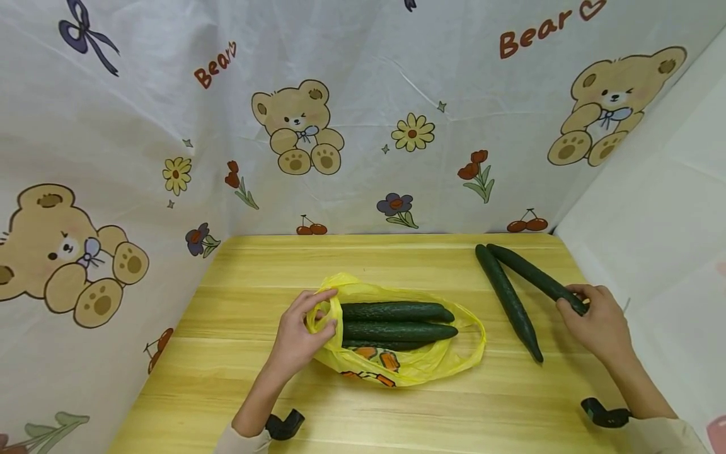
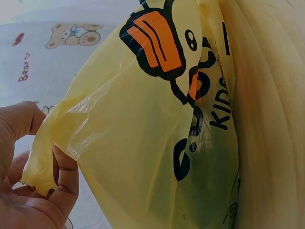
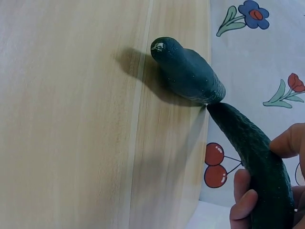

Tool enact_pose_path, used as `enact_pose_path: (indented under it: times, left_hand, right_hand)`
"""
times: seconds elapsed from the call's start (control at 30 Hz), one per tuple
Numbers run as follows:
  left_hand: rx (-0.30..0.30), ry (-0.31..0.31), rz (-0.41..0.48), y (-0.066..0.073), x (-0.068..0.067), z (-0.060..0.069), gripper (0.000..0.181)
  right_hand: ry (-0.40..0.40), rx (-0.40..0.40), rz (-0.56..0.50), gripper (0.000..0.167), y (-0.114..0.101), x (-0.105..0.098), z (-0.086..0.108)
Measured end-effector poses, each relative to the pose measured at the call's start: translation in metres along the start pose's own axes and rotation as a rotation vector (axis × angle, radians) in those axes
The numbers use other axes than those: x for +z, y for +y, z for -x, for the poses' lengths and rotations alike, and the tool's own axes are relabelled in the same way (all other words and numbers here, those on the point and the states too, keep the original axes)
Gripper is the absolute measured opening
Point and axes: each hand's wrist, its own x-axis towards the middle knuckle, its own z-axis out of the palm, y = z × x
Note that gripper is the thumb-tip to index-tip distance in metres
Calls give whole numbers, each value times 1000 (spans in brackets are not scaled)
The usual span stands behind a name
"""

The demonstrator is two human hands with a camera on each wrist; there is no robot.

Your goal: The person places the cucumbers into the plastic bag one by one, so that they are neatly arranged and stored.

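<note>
A yellow plastic bag lies on the table with its mouth toward the right, and several dark green cucumbers show inside it. My left hand grips the bag's left edge; the left wrist view shows thumb and fingers round a bunched strip of the yellow bag. On the right, my right hand holds the near end of a cucumber that slants up and away to the left. Beside it another cucumber rests on the table; their far ends nearly meet. The right wrist view shows the held cucumber in the fingers.
The wooden table meets a white sheet printed with bears at the back and left. A white wall stands close by the right hand. Black camera mounts sit at both wrists.
</note>
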Motion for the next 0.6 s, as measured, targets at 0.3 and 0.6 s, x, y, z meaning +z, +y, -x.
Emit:
enact_pose_path:
  times: [0.3, 0.6]
  left_hand:
    - [-7, -6, 6, 1, -1, -2, 59]
    - [-10, -4, -5, 1, -1, -3, 57]
  right_hand:
    - [29, 9, -20, 43, -5, -3, -3]
    - [71, -51, -8, 39, -13, -9, 2]
